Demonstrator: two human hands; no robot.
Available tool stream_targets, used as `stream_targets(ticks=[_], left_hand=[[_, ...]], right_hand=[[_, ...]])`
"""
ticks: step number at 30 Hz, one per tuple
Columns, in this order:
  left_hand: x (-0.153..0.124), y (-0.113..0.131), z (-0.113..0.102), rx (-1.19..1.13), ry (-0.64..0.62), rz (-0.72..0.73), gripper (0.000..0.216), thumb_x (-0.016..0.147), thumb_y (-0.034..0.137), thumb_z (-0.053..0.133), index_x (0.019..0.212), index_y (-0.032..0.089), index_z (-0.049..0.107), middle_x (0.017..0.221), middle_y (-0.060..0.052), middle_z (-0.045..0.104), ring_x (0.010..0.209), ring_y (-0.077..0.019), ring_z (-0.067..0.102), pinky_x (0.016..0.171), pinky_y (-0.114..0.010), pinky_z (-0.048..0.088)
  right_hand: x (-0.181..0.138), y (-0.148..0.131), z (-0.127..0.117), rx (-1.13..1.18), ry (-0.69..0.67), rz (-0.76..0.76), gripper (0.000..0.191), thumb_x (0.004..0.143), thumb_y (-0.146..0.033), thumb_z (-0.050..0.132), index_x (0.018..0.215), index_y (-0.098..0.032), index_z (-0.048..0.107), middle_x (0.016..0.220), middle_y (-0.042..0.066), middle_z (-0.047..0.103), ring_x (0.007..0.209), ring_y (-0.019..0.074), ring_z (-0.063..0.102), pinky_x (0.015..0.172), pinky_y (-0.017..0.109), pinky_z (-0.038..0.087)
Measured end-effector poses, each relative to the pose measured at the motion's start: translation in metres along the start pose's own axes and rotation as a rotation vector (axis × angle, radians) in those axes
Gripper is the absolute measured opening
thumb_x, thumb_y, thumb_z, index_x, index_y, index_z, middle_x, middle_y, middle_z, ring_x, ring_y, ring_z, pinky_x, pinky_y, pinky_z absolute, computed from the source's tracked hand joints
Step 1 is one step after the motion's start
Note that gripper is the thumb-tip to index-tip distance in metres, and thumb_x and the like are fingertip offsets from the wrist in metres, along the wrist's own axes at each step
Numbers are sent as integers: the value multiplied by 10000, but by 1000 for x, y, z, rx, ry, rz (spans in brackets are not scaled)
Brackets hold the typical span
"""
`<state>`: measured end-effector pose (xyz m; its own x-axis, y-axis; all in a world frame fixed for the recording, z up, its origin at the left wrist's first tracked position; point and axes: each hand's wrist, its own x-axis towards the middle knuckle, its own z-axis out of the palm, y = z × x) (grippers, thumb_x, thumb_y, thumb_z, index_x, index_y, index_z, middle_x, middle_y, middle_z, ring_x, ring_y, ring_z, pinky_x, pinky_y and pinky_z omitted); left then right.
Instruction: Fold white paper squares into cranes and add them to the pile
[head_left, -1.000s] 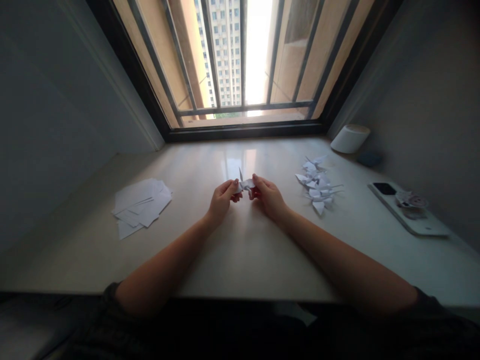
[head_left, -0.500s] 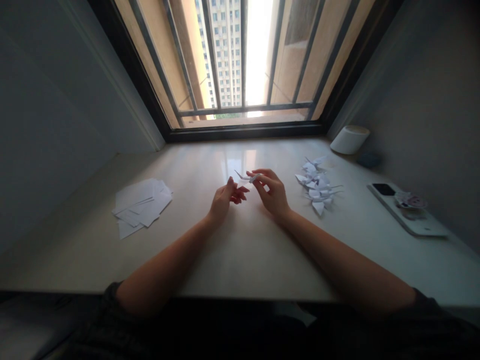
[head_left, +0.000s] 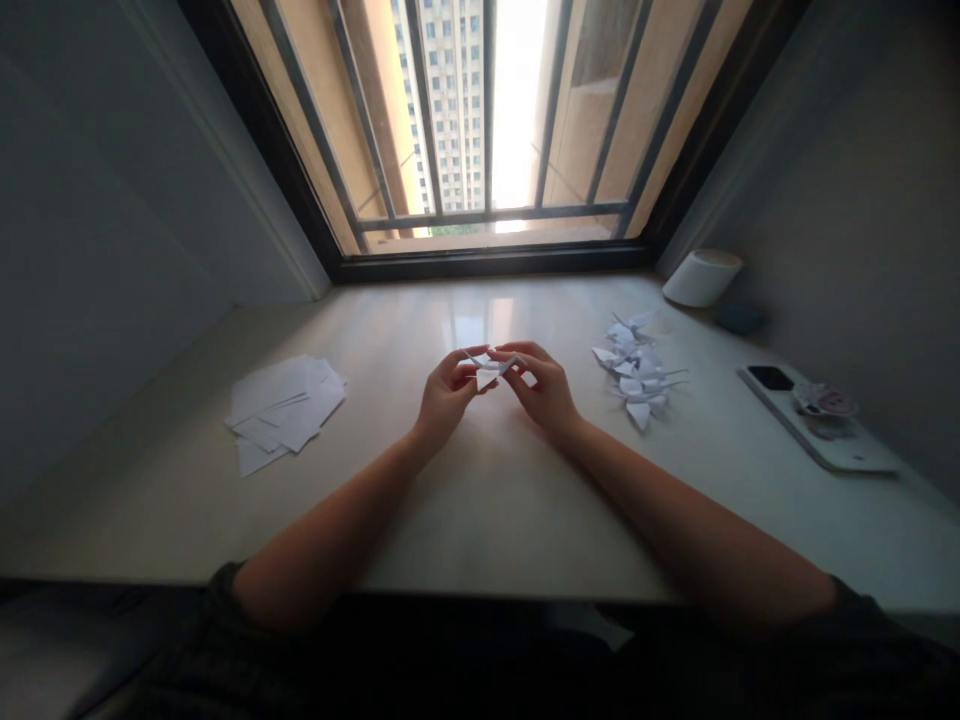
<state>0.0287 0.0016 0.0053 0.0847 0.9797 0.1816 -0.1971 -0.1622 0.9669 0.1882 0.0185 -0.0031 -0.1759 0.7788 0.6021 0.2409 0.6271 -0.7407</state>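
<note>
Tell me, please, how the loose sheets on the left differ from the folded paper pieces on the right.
The loose sheets lie flat; the folded pieces stick up with pointed tips. The loose sheets are larger and unfolded; the folded pieces are small and creased. The loose sheets lie left of the left hand, the folded pieces right of the right hand. Both are white paper on the table, like the paper figure both hands hold.

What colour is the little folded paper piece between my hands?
White, plain with no print visible; the folded paper piece shows best in the head view.
</note>
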Motion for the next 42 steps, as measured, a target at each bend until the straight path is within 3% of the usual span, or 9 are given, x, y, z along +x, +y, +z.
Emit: stream_targets(ticks=[4, 13, 22, 26, 32, 38, 42], left_hand=[[1, -2, 1, -5, -8, 13, 268, 706, 280, 719, 944, 160, 685, 912, -52, 706, 831, -166, 647, 800, -330, 533], [2, -9, -2, -20, -24, 50, 281, 673, 278, 766, 926, 181, 696, 877, -48, 723, 800, -170, 661, 814, -333, 504], [0, -6, 1, -24, -53, 91, 271, 668, 293, 782, 885, 173, 672, 869, -51, 723, 807, -181, 674, 822, -345, 511], [0, -4, 3, -32, -34, 83, 293, 664, 323, 783, 884, 173, 663, 849, -51, 723, 800, -195, 680, 818, -375, 526], [-1, -5, 4, -70, -44, 87, 285, 672, 324, 779, 875, 171, 649, 857, -48, 718, 817, -195, 682, 812, -385, 539], [-1, -4, 4, -74, -64, 90, 261, 689, 302, 767, 877, 168, 646, 843, -50, 719, 780, -187, 682, 768, -361, 542], [-1, -5, 2, -30, -25, 112, 243, 688, 263, 763, 880, 163, 653, 888, -58, 723, 834, -188, 683, 791, -339, 530]], right_hand=[[-1, 0, 0, 1, -10, 27, 238, 875, -333, 548, 1067, -316, 688, 1071, 59, 625, 955, 205, 595, 714, 340, 531], [-2, -1, 1, -94, -7, 53, 243, 884, -265, 491, 1009, -286, 698, 946, 48, 650, 833, 191, 593, 679, 316, 487], [-3, 0, 2, -302, 6, 81, 174, 846, -224, 508, 783, -225, 670, 764, 46, 655, 690, 192, 565, 638, 309, 414], [-3, -1, 2, -356, 0, 114, 246, 860, -275, 502, 639, -219, 596, 669, 31, 607, 630, 174, 537, 613, 292, 387], [-3, -6, 2, -344, -37, 117, 320, 885, -312, 472, 586, -217, 533, 618, 20, 571, 616, 164, 528, 611, 279, 369], [-4, -5, 3, -316, -51, 130, 341, 890, -332, 472, 584, -214, 566, 610, 17, 594, 607, 160, 547, 602, 276, 359], [-4, -5, 2, -284, -98, 192, 457, 911, -393, 435, 513, -208, 563, 554, 16, 587, 566, 156, 548, 596, 285, 355]])
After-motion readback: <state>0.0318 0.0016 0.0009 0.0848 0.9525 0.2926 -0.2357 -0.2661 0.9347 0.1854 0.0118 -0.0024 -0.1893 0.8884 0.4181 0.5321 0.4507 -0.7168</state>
